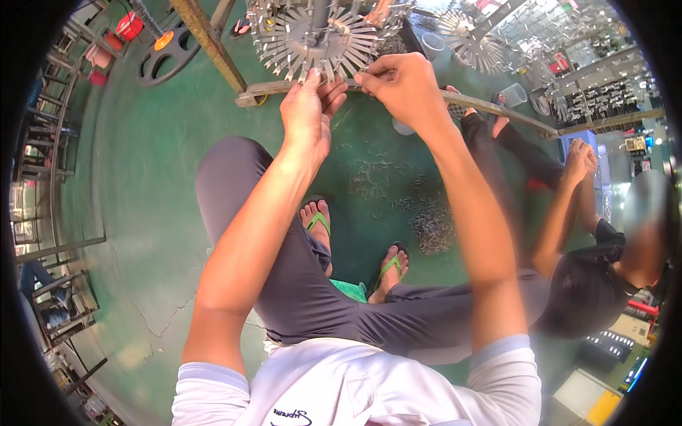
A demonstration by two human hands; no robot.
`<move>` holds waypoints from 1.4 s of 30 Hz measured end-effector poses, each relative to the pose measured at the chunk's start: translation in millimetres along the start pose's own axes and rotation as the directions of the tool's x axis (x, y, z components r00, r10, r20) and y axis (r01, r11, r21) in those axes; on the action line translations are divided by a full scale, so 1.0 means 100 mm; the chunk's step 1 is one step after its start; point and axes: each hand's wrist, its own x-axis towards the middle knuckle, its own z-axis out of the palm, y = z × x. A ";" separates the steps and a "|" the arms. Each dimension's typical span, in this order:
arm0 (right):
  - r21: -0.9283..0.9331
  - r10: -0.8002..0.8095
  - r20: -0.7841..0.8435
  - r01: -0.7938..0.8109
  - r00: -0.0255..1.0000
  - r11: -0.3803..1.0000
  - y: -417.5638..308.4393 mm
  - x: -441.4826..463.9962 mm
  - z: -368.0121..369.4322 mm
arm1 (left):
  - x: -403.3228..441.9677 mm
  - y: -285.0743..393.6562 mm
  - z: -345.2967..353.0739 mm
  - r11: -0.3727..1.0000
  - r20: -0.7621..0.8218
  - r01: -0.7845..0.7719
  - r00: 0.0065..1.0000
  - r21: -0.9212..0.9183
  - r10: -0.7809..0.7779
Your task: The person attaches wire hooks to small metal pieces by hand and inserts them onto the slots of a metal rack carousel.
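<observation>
A round rack (316,44) with rings of metal prongs around a central post hangs at the top of the view. My left hand (307,113) is at the rack's near lower edge, thumb up against the prong tips and fingers curled. What it grips there is too small to make out. Just to the right, my right hand (406,86) is closed in a pinch, thumb and forefinger together beside the prongs. Anything between those fingertips is hidden or too small to name.
A wooden bar (273,88) runs under the rack. Small wire pieces (432,231) lie heaped and scattered on the green floor (153,177). A second pronged rack (472,42) stands to the right. Another person's hands (581,160) are at the right. A black wheel-shaped base (169,58) stands upper left.
</observation>
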 end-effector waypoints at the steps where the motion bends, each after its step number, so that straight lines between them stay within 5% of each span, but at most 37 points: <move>1: 0.010 -0.005 0.000 0.005 1.000 1.000 -0.01 -0.02 0.00 | -0.04 0.02 0.03 1.000 -0.015 0.002 1.000 -0.007 -0.002; 5: -0.009 -0.073 -0.035 0.072 0.997 0.997 -0.08 -0.19 -0.08 | -0.03 0.08 -0.01 0.995 0.031 0.027 0.999 -0.096 -0.025; 8: 0.006 -0.112 -0.059 0.113 0.992 0.994 -0.03 -0.31 -0.06 | -0.13 0.07 -0.08 0.981 0.017 0.012 1.000 0.192 -0.016; 10: 0.020 -0.138 -0.060 0.140 0.989 0.990 0.02 -0.38 -0.06 | -0.27 0.04 -0.01 0.931 0.153 -0.214 0.973 0.295 0.175; 12: 0.067 -0.185 -0.093 0.191 0.978 0.979 0.01 -0.47 -0.08 | -0.41 0.00 0.13 0.722 0.393 -0.607 0.785 0.333 0.478; 15: 0.053 -0.309 -0.147 0.319 0.940 0.946 0.06 -0.51 -0.08 | -0.54 -0.08 0.18 0.550 0.531 -0.712 0.697 0.436 0.482; 19: 0.268 -0.185 -0.137 0.216 0.973 0.939 0.14 -0.55 0.00 | -0.51 0.00 0.19 0.338 0.588 -0.769 0.635 0.542 0.502; 22: 0.444 -0.182 -0.095 0.205 0.979 0.872 0.23 -0.55 0.01 | -0.41 -0.01 0.21 0.253 0.665 -0.868 0.492 0.427 0.562; 23: 0.556 -0.168 -0.031 0.156 0.985 0.817 0.29 -0.52 0.02 | -0.59 0.01 0.30 0.103 0.682 -0.848 0.485 0.521 0.547; 26: 0.682 -0.119 0.092 0.025 0.989 0.731 0.44 -0.51 -0.04 | -0.58 0.10 0.35 0.132 0.698 -0.819 0.550 0.559 0.458; 29: 0.714 0.023 0.055 -0.055 0.998 0.698 0.60 -0.46 -0.04 | -0.40 0.04 0.30 -0.035 0.789 -0.911 0.336 0.411 0.514; 32: 0.765 -0.040 0.111 -0.059 0.993 0.642 0.68 -0.48 0.03 | -0.52 -0.03 0.33 0.022 0.711 -0.853 0.448 0.521 0.542; 35: 0.840 -0.082 0.182 -0.112 0.980 0.530 0.61 -0.51 0.16 | -0.46 -0.08 0.33 0.013 0.723 -0.884 0.391 0.467 0.570; 38: 0.871 -0.055 0.224 -0.175 0.973 0.459 0.64 -0.50 0.21 | -0.53 0.00 0.40 0.118 0.708 -0.840 0.515 0.530 0.483; 41: 0.848 0.017 0.248 -0.225 0.969 0.480 0.63 -0.52 0.16 | -0.32 -0.08 0.33 0.161 0.728 -0.901 0.422 0.403 0.540; 42: 0.833 0.043 0.252 -0.239 0.967 0.499 0.61 -0.53 0.11 | -0.31 -0.10 0.30 0.203 0.711 -0.878 0.471 0.433 0.522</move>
